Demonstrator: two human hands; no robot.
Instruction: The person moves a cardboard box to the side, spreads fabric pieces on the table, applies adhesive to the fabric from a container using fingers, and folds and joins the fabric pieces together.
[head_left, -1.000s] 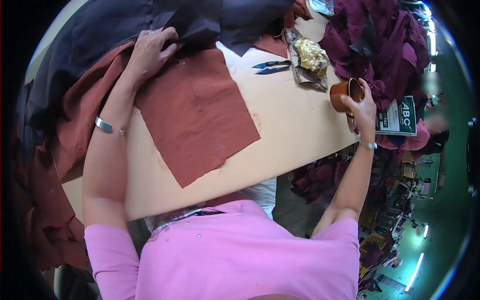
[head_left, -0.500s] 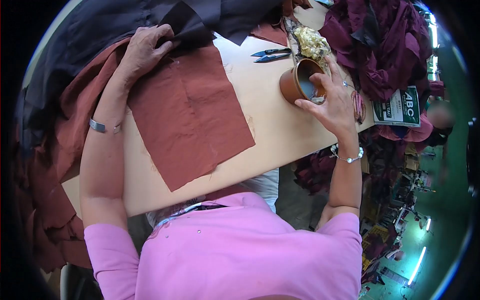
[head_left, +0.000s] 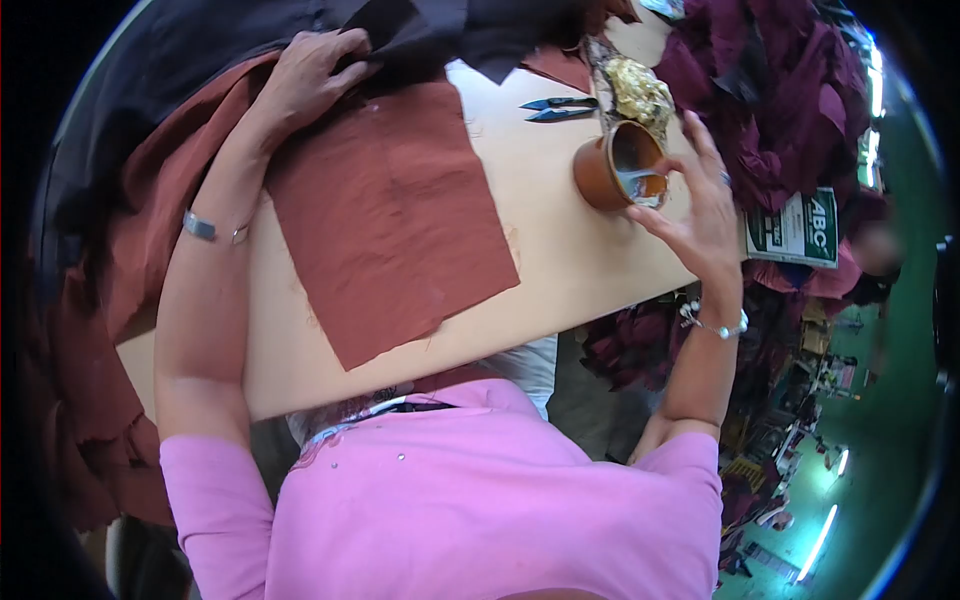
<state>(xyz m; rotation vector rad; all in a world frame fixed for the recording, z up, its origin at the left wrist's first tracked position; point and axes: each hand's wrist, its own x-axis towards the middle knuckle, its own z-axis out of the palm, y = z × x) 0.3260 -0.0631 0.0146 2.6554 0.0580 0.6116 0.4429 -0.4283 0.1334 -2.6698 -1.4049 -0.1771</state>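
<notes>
Dark-bladed snips (head_left: 560, 108) are lying just beside a crumpled yellowish bundle (head_left: 640, 90), which is crowding the far side of the brown cup (head_left: 597, 175). The cup is sitting on the table (head_left: 560, 265), right of the red-brown cloth (head_left: 400, 220). Maroon fabric (head_left: 765, 120) is heaping beyond, above a green-and-white ABC pack (head_left: 800, 230). Dark cloth (head_left: 230, 50) is running out of frame. The left hand (head_left: 318, 78) is bending over its edge, fingers curling, tips hiding; pinching cannot be confirmed. The right hand (head_left: 703, 215) is spreading its fingers, thumb and forefinger overlapping the cup's rim; contact is remaining unclear.
</notes>
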